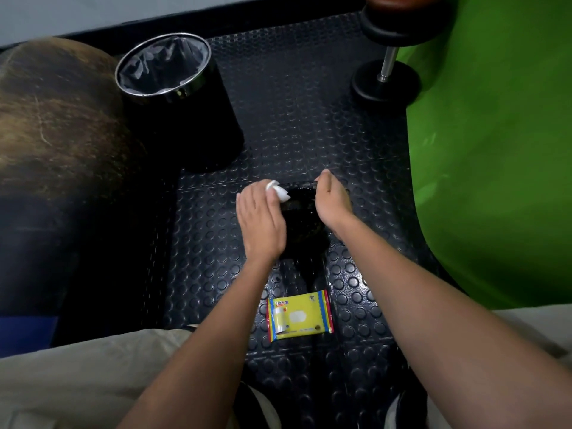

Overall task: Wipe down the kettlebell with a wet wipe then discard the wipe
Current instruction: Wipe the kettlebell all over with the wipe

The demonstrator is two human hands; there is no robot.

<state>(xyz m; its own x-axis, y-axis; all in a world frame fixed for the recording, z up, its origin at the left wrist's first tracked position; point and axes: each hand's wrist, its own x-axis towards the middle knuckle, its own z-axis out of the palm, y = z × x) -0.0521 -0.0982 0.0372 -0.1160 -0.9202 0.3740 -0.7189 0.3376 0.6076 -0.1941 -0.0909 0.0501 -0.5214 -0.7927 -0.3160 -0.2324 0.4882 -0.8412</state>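
Pressing wet wipe (278, 191) on kettlebell (301, 218), left hand (260, 218) grip

Kettlebell (305, 224) mostly covered by both hands, black on black mat, outline hard to tell. Wet wipe (277, 190) bunched under left hand (261, 222) fingers, only a white corner shows. Right hand (332, 201) fingertips hidden behind the handle. Print on the yellow wipe pack (299, 315) too small to read. Dumbbell (391, 51) cut off at top edge. Bin (182, 97) inside dim under liner.
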